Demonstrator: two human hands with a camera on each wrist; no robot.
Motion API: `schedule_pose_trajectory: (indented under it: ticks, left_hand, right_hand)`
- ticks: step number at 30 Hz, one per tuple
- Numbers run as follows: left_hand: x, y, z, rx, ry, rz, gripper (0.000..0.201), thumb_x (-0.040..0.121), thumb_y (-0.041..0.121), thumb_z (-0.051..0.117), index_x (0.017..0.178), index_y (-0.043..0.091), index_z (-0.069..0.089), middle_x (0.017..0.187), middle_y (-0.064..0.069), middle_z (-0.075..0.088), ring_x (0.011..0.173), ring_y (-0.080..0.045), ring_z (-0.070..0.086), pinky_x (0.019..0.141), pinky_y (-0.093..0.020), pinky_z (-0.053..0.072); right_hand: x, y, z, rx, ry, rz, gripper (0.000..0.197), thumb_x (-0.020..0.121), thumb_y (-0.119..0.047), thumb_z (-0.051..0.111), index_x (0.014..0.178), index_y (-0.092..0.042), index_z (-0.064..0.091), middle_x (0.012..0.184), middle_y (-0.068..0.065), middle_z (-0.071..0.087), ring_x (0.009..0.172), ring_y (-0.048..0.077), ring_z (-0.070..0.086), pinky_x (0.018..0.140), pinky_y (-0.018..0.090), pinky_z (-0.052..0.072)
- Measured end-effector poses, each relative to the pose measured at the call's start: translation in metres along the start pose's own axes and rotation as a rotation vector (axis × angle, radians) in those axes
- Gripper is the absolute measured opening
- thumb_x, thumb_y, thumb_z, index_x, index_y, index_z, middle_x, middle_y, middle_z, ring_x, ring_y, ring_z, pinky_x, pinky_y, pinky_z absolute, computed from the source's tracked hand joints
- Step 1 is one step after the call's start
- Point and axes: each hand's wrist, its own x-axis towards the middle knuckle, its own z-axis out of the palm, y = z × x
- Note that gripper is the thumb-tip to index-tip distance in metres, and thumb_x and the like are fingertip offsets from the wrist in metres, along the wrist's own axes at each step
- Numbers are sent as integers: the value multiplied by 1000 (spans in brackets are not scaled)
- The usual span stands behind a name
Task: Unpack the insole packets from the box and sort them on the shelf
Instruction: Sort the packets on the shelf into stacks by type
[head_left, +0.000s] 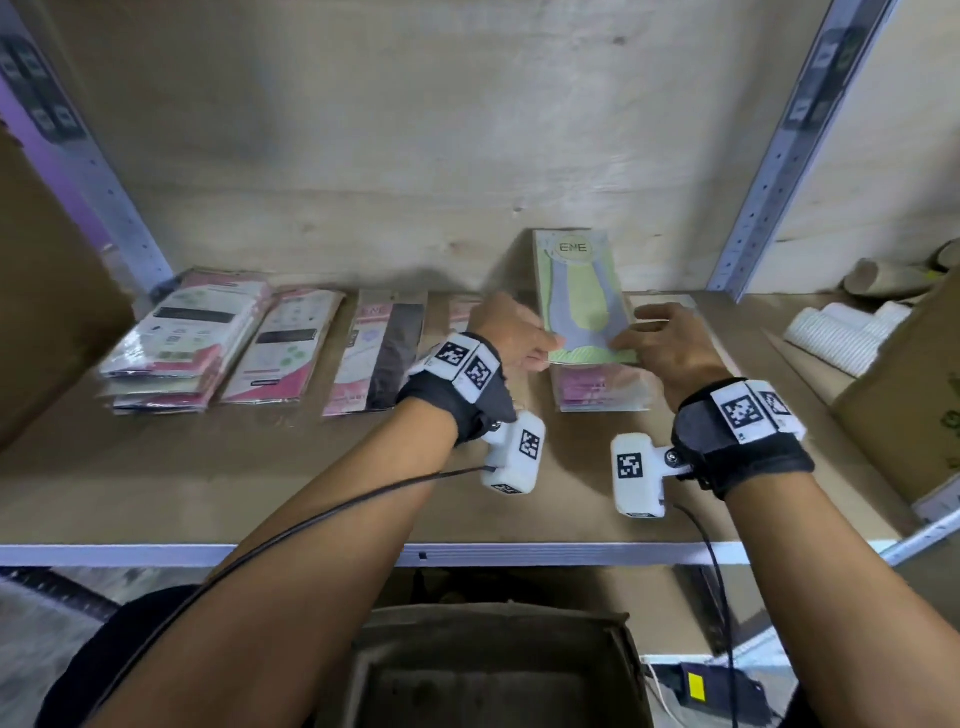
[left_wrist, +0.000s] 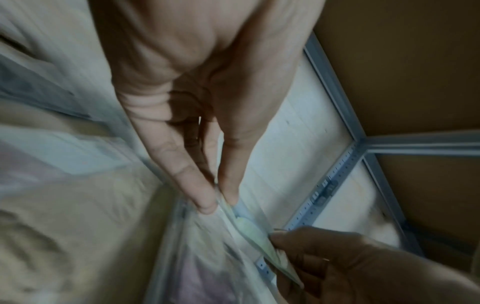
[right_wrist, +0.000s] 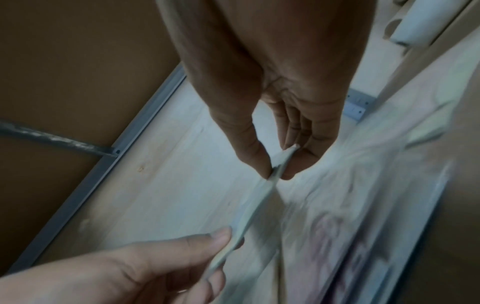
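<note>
green insole packet between both pinching hands

A stockroom or shop storeroom. A bare board shelf sits in a frame of slotted metal uprights backed by plain plywood. Retail insole packets lie in sorted rows along it from nine o'clock to the middle. Cardboard boxes stand at three and nine o'clock, and an open carton sits below at six.
</note>
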Motion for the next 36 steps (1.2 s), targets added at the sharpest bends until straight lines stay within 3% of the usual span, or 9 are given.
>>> schedule_pose_trajectory:
  ticks: [6, 12, 16, 20, 24, 28, 30, 32, 36]
  left_hand:
    - [27, 31, 68, 230, -62, 16, 39, 82, 7, 80, 113, -11, 65, 109, -26, 72, 97, -30, 73, 92, -42, 58]
    - [44, 44, 118, 517, -11, 48, 49, 77, 11, 85, 118, -5, 63, 109, -19, 73, 100, -30, 73, 89, -41, 59]
    - [56, 40, 141, 746, 104, 80, 45, 83, 19, 80, 121, 2, 62, 119, -11, 69, 108, -25, 69, 85, -29, 56]
    - [71, 30, 159, 826, 215, 115, 43, 94, 14, 68, 133, 2, 55, 128, -12, 64, 115, -26, 65, 89, -30, 54]
    - [74, 30, 170, 939, 194, 118, 32, 80, 12, 82, 106, 3, 66, 116, -13, 70, 105, -28, 69, 68, -31, 50]
    - [74, 36, 179, 958, 141, 72, 53, 59, 19, 95, 63, 4, 44, 99, -15, 72, 91, -32, 72, 60, -32, 51]
    - [75, 37, 181, 949, 147, 72, 59, 58, 23, 96, 59, 6, 40, 95, -15, 74, 86, -31, 73, 59, -32, 50]
    - [74, 38, 182, 960, 151, 78, 54, 60, 28, 96, 65, 4, 48, 100, -13, 74, 89, -30, 72, 62, -32, 51]
    - [72, 36, 181, 1057, 148, 107, 61, 64, 34, 93, 111, 6, 66, 117, -11, 68, 109, -31, 66, 77, -37, 51]
  right_hand:
    - [27, 16, -58, -103, 199, 20, 38, 63, -7, 84, 96, -20, 70, 93, 2, 72, 94, 25, 69, 91, 44, 57]
    - [41, 27, -92, -274, 209, -5, 43, 76, -13, 77, 118, -8, 70, 112, 12, 71, 104, 30, 67, 96, 44, 54]
    - [43, 30, -98, -448, 157, 26, 30, 84, -19, 70, 108, -1, 72, 106, 18, 71, 91, 25, 63, 82, 33, 52]
    - [42, 33, -100, -517, 145, 41, 30, 86, -18, 67, 111, -2, 67, 96, 9, 60, 89, 21, 53, 72, 26, 38]
    - [42, 35, -101, -545, 155, 62, 32, 84, -19, 66, 112, -3, 67, 95, 8, 57, 88, 21, 53, 71, 24, 36]
    - [43, 37, -103, -529, 154, 79, 34, 84, -18, 64, 115, -5, 66, 98, 8, 57, 91, 21, 53, 76, 24, 36]
    - [42, 38, -103, -531, 156, 99, 35, 83, -18, 63, 116, -5, 65, 99, 8, 57, 92, 22, 54, 76, 25, 36]
    - [40, 37, -104, -536, 154, 123, 36, 83, -19, 63, 116, -4, 64, 101, 9, 59, 93, 23, 55, 75, 25, 37]
    - [39, 37, -104, -553, 157, 133, 32, 83, -19, 63, 111, -3, 66, 97, 10, 60, 89, 24, 56, 71, 26, 38]
